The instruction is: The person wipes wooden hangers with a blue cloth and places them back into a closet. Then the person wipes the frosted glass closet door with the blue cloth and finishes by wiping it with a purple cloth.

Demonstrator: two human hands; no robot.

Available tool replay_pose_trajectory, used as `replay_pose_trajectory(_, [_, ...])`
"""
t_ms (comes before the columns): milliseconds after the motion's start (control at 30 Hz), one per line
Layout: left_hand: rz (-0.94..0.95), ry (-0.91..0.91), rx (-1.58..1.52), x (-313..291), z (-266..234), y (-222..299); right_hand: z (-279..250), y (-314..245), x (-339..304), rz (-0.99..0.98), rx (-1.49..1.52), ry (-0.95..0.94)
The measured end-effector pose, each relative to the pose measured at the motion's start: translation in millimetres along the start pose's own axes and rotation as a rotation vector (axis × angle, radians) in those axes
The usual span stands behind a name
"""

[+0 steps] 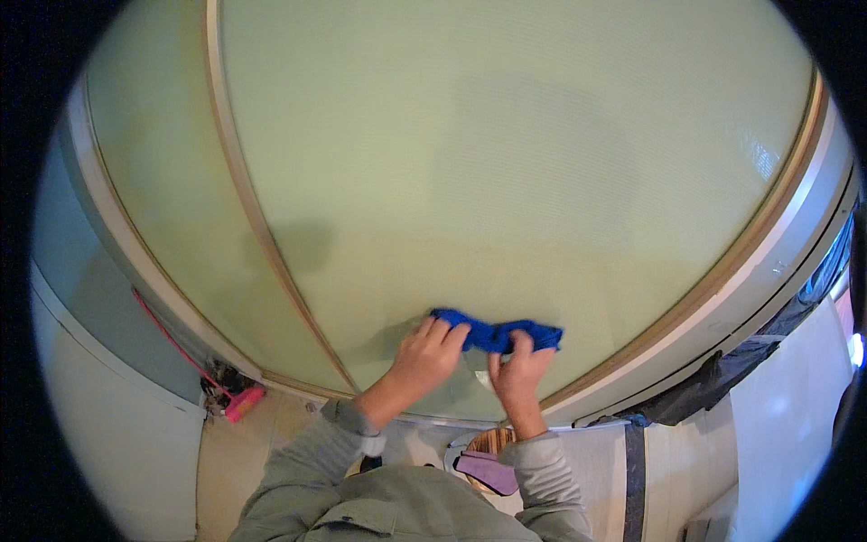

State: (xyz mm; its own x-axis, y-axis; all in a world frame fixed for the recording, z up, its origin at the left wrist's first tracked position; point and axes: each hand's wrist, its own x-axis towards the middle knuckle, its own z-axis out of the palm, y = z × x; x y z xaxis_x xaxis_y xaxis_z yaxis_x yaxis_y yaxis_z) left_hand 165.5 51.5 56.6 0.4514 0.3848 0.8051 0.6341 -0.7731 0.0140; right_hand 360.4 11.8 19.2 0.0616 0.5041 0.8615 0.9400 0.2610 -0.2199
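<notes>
A bunched blue cloth (pixel 492 337) stretches between my two hands, close against a large pale green, finely ribbed glass panel (pixel 506 163). My left hand (pixel 424 355) is closed on the cloth's left end, fingers curled over it. At the other end, my right hand (pixel 521 372) grips the cloth with the thumb laid across it. Whether the cloth presses on the glass all along its length, I cannot tell.
A metal frame strip (pixel 244 181) divides the glass at the left. On the floor at lower left lies a pink broom (pixel 244 404). A purple cloth (pixel 488 471) rests on a round striped stool below my hands. Dark plastic sheeting (pixel 695 397) hangs along the right side.
</notes>
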Motion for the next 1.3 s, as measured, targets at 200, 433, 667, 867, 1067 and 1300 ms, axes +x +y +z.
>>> replay_pose_trajectory(200, [-0.079,0.165,-0.031,33,-65,-43,7,-54,67,-0.115,0.024,0.139])
replay_pose_trajectory(433, [-0.129,0.499,-0.006,108,-130,-80,-14,-133,198,-0.197,-0.037,0.320])
replay_pose_trajectory(667, [-0.393,0.176,-0.033,-50,-62,-96,38,-136,74,-0.284,-0.103,-0.090])
replay_pose_trajectory(867, [-0.369,0.124,-0.141,-44,-81,-95,35,-141,81,-0.208,-0.109,-0.092])
replay_pose_trajectory(1067, [-0.168,0.520,0.099,74,-167,-141,18,-205,213,-0.259,-0.039,0.263])
replay_pose_trajectory(1300, [-0.332,0.411,0.250,32,-198,-168,69,-259,193,-0.451,-0.084,0.098])
